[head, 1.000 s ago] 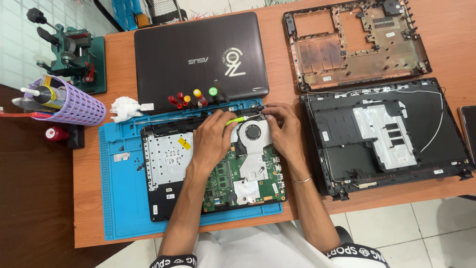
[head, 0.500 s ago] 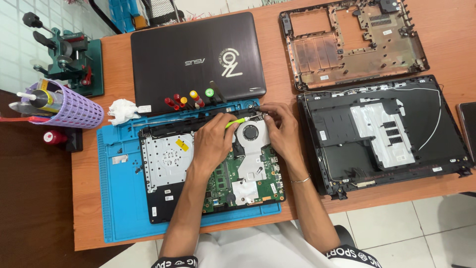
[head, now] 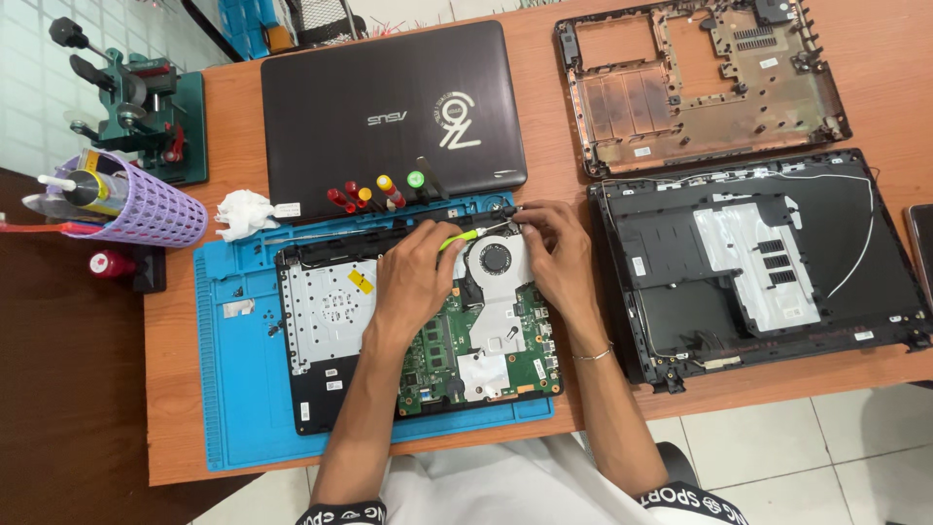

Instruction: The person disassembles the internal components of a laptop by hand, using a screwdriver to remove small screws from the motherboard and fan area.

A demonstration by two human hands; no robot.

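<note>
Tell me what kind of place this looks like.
Probably a laptop repair bench: an opened laptop with bare circuit board lies on a blue work mat, with a row of screwdrivers and stripped laptop shells nearby.

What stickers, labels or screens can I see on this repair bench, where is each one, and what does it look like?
Yellow sticker: small rectangle on the silver plate of the opened laptop, beside the left hand.
White labels: small strips on the black laptop shell at right.
Silver emblem: round mark on the closed dark laptop lid.
Tube label: yellow band, in the purple basket.
No lit screens.
</note>
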